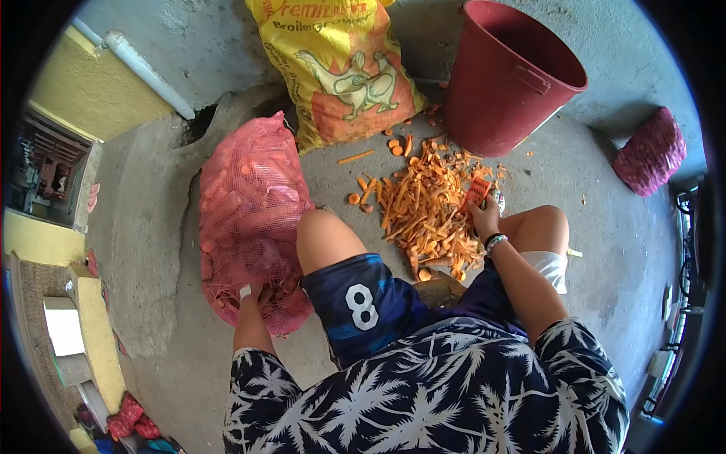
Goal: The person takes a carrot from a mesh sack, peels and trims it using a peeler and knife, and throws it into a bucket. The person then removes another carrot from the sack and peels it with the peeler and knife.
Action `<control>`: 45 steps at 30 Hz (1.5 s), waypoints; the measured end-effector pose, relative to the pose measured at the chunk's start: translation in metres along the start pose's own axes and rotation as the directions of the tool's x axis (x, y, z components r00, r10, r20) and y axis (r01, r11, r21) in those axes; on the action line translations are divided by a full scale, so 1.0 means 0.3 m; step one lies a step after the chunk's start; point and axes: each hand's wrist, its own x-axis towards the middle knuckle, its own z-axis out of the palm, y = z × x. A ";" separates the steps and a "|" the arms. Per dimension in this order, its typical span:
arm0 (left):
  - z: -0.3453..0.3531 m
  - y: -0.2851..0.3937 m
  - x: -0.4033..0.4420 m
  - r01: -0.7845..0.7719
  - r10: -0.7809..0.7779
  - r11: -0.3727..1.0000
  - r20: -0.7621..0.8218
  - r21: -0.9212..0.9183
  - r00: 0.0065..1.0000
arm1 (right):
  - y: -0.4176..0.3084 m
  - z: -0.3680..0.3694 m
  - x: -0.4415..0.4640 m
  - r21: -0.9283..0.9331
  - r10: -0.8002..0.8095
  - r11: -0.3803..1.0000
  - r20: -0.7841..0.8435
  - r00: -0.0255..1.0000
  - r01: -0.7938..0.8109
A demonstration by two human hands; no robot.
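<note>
My left hand reaches into the lower end of a red mesh sack filled with carrots. Its fingers are hidden among the mesh and the contents, so I cannot tell whether they are closed. Out over the right side of a heap of carrot peelings and pieces, my right hand is closed on an orange slotted peeler. The peelings lie on the concrete floor in front of my knees. Several cut carrot slices lie along the heap's left edge.
A yellow feed sack leans against the wall ahead. Beside it stands a tall dark-red bucket. A purple mesh sack rests by the wall at right. A white pipe runs down the left wall.
</note>
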 end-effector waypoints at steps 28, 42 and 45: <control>-0.066 0.286 -0.008 -0.423 0.397 0.902 0.218 0.085 0.891 | 0.111 -0.029 0.029 -0.041 -0.072 0.997 -0.033 0.997 0.071; -0.220 0.152 -0.112 -0.610 0.557 0.786 0.316 0.096 0.768 | 0.095 0.014 0.031 0.030 -0.057 0.998 0.005 0.998 0.056; -0.352 0.156 -0.224 -0.578 0.572 0.816 0.129 0.010 0.810 | 0.075 0.031 0.026 -0.064 -0.084 0.994 0.019 0.996 0.085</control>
